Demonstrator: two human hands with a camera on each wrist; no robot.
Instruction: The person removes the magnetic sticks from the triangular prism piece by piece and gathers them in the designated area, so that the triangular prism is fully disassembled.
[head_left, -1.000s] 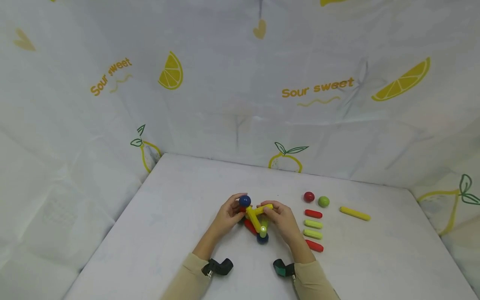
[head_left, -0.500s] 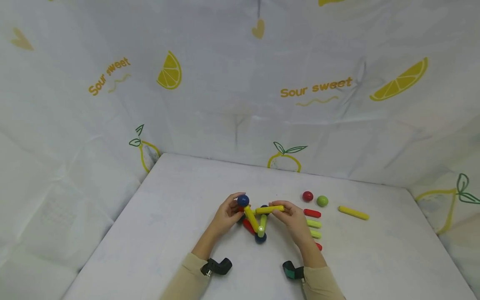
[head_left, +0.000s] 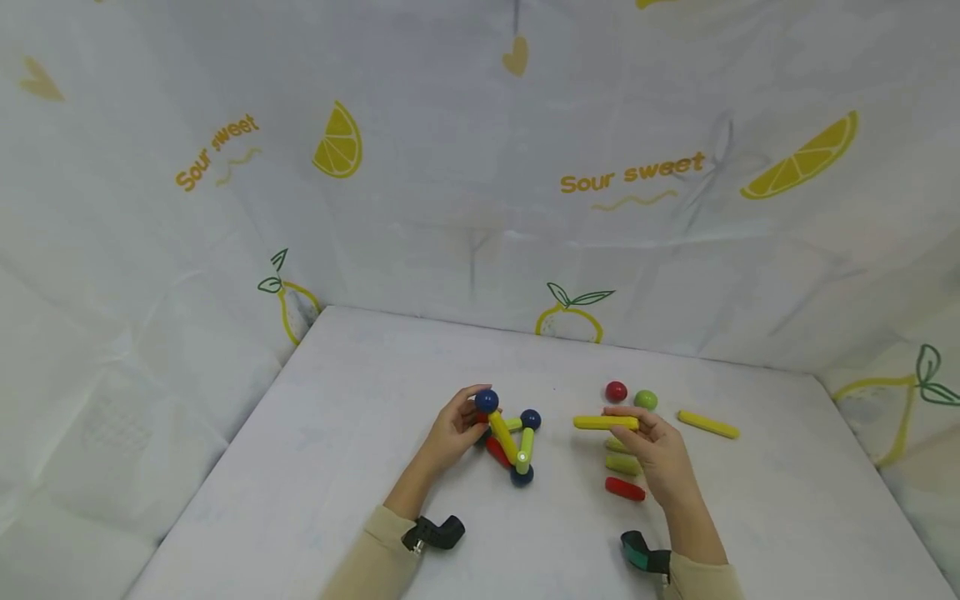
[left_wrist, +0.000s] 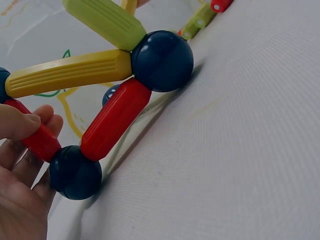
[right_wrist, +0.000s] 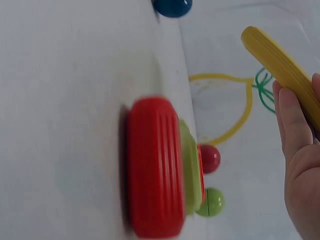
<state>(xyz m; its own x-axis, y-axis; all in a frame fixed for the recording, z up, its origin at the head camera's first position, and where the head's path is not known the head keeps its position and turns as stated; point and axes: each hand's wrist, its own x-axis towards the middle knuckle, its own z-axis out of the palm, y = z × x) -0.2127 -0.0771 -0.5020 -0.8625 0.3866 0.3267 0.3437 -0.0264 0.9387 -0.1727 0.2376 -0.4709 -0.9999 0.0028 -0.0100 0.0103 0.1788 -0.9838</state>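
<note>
My left hand [head_left: 450, 429] pinches an upright red rod [left_wrist: 42, 142] of a small frame built from ball-and-rod pieces. Dark blue balls [left_wrist: 162, 61] join the frame's corners, linked by red, light green and yellow rods, among them a slanting yellow rod [head_left: 503, 438]. Its top blue ball [head_left: 487, 401] sits above my left fingers, which hide part of that side. To the right, apart from the frame, my right hand [head_left: 660, 450] holds a loose yellow rod [head_left: 600, 422] level between thumb and fingers, over the row of loose rods.
Below my right hand lie light green rods [head_left: 622, 464] and a red rod [head_left: 625, 489] on the white table. Behind it are a red ball [head_left: 617, 392] and a green ball [head_left: 646, 400]. Another yellow rod [head_left: 708, 424] lies farther right. A printed cloth [head_left: 420, 250] hangs behind the table.
My right hand has pulled the yellow rod away from the frame and carried it to the right, exposing the frame's far blue ball. The left hand and the frame have stayed nearly still.
</note>
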